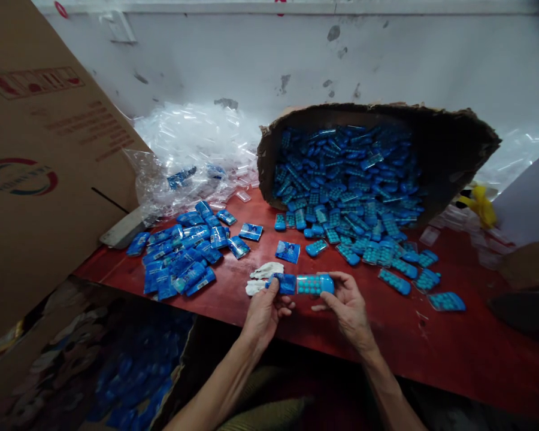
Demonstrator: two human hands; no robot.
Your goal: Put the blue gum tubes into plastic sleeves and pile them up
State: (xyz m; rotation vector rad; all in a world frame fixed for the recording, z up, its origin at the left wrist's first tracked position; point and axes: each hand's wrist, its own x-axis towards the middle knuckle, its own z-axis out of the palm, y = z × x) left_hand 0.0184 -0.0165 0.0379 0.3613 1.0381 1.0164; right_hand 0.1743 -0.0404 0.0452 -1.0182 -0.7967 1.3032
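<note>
Between thumb and fingers, my left hand (268, 307) pinches a blue printed sleeve (287, 284). My right hand (348, 305) grips the blue cap end of a clear case of turquoise balls (312, 284). The case lies in line with the sleeve, its clear end at the sleeve's edge; I cannot tell if it is inside. A single blue sleeve (288, 251) lies just beyond. Behind my left hand is a crumpled white thing (267, 272), perhaps a glove. To the left is a heap of blue printed packs (179, 254).
On the red table (247, 311), a cardboard box (453, 155) on its side spills similar ball-filled cases (350, 179). Clear plastic bags (197, 137) lie at the back left. A tall carton (49, 149) stands left; below it, an open box holds blue packs (130, 371).
</note>
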